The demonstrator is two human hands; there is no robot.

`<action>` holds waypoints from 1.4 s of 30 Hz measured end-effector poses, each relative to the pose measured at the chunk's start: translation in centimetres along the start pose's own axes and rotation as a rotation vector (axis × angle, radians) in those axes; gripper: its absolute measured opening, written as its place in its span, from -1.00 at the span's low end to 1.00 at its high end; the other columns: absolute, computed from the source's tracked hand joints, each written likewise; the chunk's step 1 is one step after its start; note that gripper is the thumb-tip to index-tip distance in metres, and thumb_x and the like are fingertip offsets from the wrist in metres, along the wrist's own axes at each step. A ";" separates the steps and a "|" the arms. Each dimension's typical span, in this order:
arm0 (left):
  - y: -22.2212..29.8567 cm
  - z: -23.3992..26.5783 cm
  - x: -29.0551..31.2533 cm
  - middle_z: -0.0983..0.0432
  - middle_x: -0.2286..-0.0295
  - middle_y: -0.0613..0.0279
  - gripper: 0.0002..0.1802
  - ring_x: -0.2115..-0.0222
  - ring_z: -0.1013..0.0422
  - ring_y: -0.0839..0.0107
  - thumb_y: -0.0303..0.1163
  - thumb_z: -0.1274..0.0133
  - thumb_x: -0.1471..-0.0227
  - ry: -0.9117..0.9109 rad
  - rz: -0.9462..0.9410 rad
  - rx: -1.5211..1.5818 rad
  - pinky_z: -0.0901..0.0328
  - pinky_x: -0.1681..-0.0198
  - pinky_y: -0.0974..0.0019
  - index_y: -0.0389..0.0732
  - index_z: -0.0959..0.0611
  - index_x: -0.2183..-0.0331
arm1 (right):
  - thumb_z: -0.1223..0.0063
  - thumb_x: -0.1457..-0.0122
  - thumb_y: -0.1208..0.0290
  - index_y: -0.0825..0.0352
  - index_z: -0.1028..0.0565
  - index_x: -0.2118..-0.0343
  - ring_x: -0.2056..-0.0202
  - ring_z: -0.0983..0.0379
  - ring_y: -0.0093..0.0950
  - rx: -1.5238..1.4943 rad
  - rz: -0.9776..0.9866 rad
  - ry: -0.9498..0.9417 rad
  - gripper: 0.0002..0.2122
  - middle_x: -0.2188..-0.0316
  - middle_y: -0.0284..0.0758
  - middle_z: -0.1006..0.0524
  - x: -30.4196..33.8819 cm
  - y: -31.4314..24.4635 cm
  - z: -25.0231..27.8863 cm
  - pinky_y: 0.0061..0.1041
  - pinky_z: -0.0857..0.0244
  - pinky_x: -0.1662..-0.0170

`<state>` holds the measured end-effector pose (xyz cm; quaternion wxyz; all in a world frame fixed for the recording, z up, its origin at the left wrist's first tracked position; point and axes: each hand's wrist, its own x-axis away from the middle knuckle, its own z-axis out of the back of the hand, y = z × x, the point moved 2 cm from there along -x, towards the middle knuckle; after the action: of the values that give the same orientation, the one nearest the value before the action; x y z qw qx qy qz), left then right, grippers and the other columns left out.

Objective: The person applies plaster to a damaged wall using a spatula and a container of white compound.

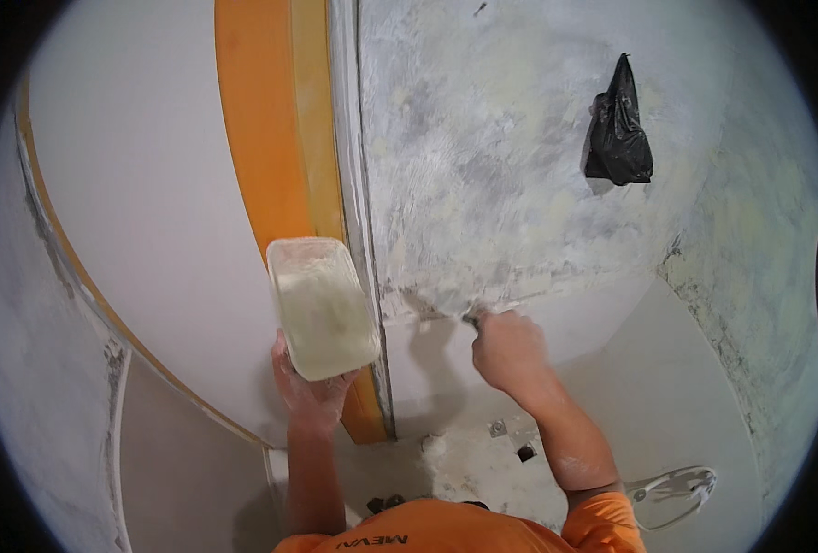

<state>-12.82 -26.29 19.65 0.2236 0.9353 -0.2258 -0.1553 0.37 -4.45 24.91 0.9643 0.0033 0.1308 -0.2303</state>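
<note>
My left hand [315,392] is wrapped round the lower end of a rectangular translucent plastic tub [324,309], which holds a pale greenish-white paste. The tub is tilted, with its open side facing me. To its right, my right hand [510,350] is closed round the dark handle of a putty knife [470,318]. Its blade is mostly blurred and lies against the wall, at the rough seam [427,309] between the mottled grey plaster [501,166] and a smooth white lower band [556,323].
An orange and yellow door frame [259,111] rises behind the tub, beside a white door panel [132,166]. A black plastic bag [623,138] is fixed to the wall at upper right. A white hose or cable loop [671,475] hangs at lower right. On the floor is a square dark opening [526,452].
</note>
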 end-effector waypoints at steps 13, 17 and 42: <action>-2.8 3.1 0.6 -0.44 -0.06 0.13 -0.40 0.01 -0.48 0.07 0.10 0.31 -0.30 0.114 0.077 -0.181 -0.48 0.02 -0.15 -0.08 -0.44 -0.15 | 0.08 -0.37 0.35 0.43 -0.49 0.08 0.56 -0.40 -0.27 -0.669 -0.233 0.626 -0.75 0.57 -0.13 -0.47 -5.5 5.0 -5.6 -0.29 -0.28 0.41; -1.9 2.4 1.0 -0.40 -0.05 0.14 -0.42 -0.02 -0.45 0.24 -0.39 -0.20 -0.16 0.021 0.185 0.142 -0.53 0.05 0.09 -0.09 -0.36 -0.16 | 0.08 -0.37 0.34 0.42 -0.49 0.15 0.57 -0.38 -0.34 -0.774 -0.190 0.616 -0.77 0.62 -0.19 -0.42 -3.6 4.2 -5.2 -0.30 -0.26 0.42; -4.7 3.7 -2.2 -0.51 0.08 0.24 -0.41 0.06 -0.49 0.38 0.10 0.27 -0.38 -0.077 0.018 -0.214 -0.43 -0.01 0.23 -0.13 -0.40 -0.17 | -0.20 -0.06 0.52 0.37 -0.59 0.04 0.37 -0.55 -0.15 -0.606 0.334 0.223 -0.66 0.34 -0.16 -0.60 4.5 -4.1 -0.3 -0.33 -0.44 0.27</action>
<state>-14.49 -22.73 14.56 0.3147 0.8974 -0.2250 -0.2121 2.34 -10.14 23.69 0.9256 -0.2364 0.2950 -0.0184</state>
